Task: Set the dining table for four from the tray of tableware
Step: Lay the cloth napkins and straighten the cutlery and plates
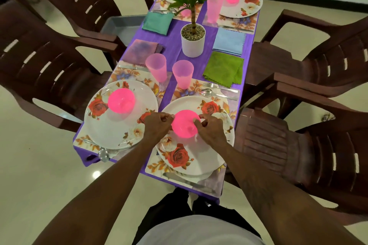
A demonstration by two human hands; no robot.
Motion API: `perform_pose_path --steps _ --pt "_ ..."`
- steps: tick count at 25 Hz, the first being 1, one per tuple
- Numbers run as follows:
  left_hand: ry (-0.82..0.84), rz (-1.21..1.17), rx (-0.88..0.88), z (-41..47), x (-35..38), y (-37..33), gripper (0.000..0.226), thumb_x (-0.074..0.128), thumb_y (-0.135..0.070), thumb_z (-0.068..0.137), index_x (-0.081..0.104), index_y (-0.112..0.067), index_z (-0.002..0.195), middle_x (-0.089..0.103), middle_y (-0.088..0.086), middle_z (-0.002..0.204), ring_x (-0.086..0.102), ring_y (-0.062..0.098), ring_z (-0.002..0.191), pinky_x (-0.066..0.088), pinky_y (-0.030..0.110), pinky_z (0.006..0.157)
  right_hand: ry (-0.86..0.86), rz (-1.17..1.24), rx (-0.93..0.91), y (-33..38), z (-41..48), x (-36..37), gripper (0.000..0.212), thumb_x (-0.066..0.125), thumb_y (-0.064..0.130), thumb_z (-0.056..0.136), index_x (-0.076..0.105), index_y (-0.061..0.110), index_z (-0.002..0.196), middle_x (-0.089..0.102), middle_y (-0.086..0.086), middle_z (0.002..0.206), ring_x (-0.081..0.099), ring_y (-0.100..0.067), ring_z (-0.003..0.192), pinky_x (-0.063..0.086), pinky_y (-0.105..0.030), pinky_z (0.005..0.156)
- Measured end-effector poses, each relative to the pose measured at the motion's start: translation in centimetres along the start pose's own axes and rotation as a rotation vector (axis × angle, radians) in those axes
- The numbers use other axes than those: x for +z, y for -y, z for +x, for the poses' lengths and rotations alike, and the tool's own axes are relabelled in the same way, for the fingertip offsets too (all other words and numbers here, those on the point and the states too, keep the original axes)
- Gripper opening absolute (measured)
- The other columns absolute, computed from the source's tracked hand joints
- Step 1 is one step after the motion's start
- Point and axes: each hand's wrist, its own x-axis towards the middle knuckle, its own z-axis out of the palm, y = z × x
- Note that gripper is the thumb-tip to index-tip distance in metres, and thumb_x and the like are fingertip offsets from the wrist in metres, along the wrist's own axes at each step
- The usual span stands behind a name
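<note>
Both hands pinched the pink bowl (185, 126) by its rim: left hand (157, 125) on its left side, right hand (211, 131) on its right, over the near-right plate (191, 103) — contact unclear. Second pink bowl (121, 100) sat on the near-left plate (111, 129). Spoon (104, 154) overhung the table (173, 49) corner. Brown chairs (278, 145) crowded both long sides — grey tray (123, 26) on one seat.

No words, labels, brands, numbers or signs can be read anywhere here. The plates (206, 151) and place mats (127, 73) carry only printed roses and leaves, no lettering.
</note>
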Motion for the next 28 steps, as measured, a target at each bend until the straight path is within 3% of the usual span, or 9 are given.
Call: perform_pose_path --steps 3,5,7,10,13,17,21,25,28 --pt "-0.136 0.094 -0.091 -0.7 -0.7 1.1 0.037 0.061 -0.036 0.099 0.077 -0.010 0.079 0.073 0.000 0.065 0.070 0.018 0.061 0.059 0.037 0.077 -0.024 -0.013 0.012 0.4 -0.1 -0.1 0.042 0.061 0.056 0.096 0.076 0.018 0.109 0.072 0.001 0.073 0.067 -0.017 0.073 0.049 -0.030 0.074" --pt "-0.237 0.262 -0.182 -1.6 -1.5 2.3 0.035 0.059 -0.030 0.098 0.074 -0.006 0.079 0.070 0.004 0.070 0.066 0.023 0.067 0.049 0.033 0.076 -0.142 -0.051 -0.001 -0.1 -0.3 -0.6 0.041 0.055 0.052 0.100 0.076 0.016 0.100 0.068 0.002 0.074 0.064 -0.019 0.073 0.042 -0.030 0.067" --pt "-0.285 0.340 -0.273 -2.8 -2.1 3.5 0.037 0.058 -0.032 0.096 0.073 -0.003 0.079 0.070 0.010 0.073 0.067 0.027 0.069 0.049 0.032 0.070 -0.294 -0.138 0.002 -0.8 -0.4 -1.6 0.033 0.052 0.041 0.098 0.074 0.016 0.102 0.070 -0.003 0.089 0.064 -0.026 0.085 0.047 -0.035 0.071" --pt "-0.226 0.354 -0.367 -3.9 -2.2 4.6 0.043 0.064 -0.043 0.092 0.071 -0.001 0.086 0.073 0.011 0.084 0.069 0.029 0.082 0.047 0.034 0.076 -0.337 -0.295 0.126 -2.1 -0.9 -3.4 0.034 0.061 0.028 0.094 0.069 0.011 0.123 0.064 -0.013 0.116 0.058 -0.035 0.109 0.048 -0.041 0.090" --pt "-0.158 0.359 -0.361 -4.1 -1.3 4.2 0.039 0.064 -0.039 0.096 0.072 0.000 0.096 0.073 0.011 0.092 0.068 0.027 0.095 0.038 0.031 0.080 -0.244 -0.277 0.299 -2.7 -2.1 -4.2 0.048 0.061 0.033 0.094 0.058 0.009 0.136 0.055 -0.015 0.128 0.055 -0.034 0.120 0.050 -0.045 0.098" --pt "-0.067 0.370 -0.277 -4.1 -0.6 4.3 0.029 0.066 -0.029 0.096 0.081 -0.005 0.098 0.078 0.012 0.090 0.064 0.020 0.075 0.039 0.028 0.076 -0.159 -0.304 0.284 -3.6 -2.2 -4.1 0.046 0.069 0.036 0.090 0.060 0.009 0.127 0.065 -0.014 0.117 0.065 -0.033 0.107 0.059 -0.043 0.087" --pt "-0.051 0.413 -0.206 -3.9 -0.7 4.1 0.030 0.066 -0.032 0.097 0.080 -0.009 0.109 0.079 0.011 0.100 0.073 0.028 0.091 0.045 0.032 0.088 -0.219 -0.134 0.363 -3.0 -2.9 -5.2 0.036 0.060 0.024 0.092 0.058 0.017 0.127 0.063 -0.004 0.113 0.063 -0.026 0.104 0.056 -0.045 0.091" --pt "-0.050 0.382 -0.181 -3.5 -0.3 3.8 0.029 0.068 -0.029 0.095 0.081 -0.007 0.108 0.079 0.013 0.101 0.073 0.031 0.093 0.050 0.033 0.094 -0.264 -0.045 0.387 -4.0 -3.2 -5.0 0.029 0.069 0.021 0.094 0.066 0.009 0.120 0.070 -0.008 0.107 0.071 -0.031 0.104 0.059 -0.031 0.076" --pt "-0.056 0.364 -0.178 -3.6 -0.1 3.4 0.026 0.068 -0.026 0.095 0.080 -0.005 0.106 0.078 0.014 0.101 0.073 0.032 0.093 0.049 0.033 0.093 -0.281 -0.052 0.412 -4.1 -3.3 -5.2 0.028 0.067 0.019 0.097 0.067 0.008 0.122 0.072 -0.009 0.115 0.072 -0.028 0.105 0.045 -0.014 0.057"
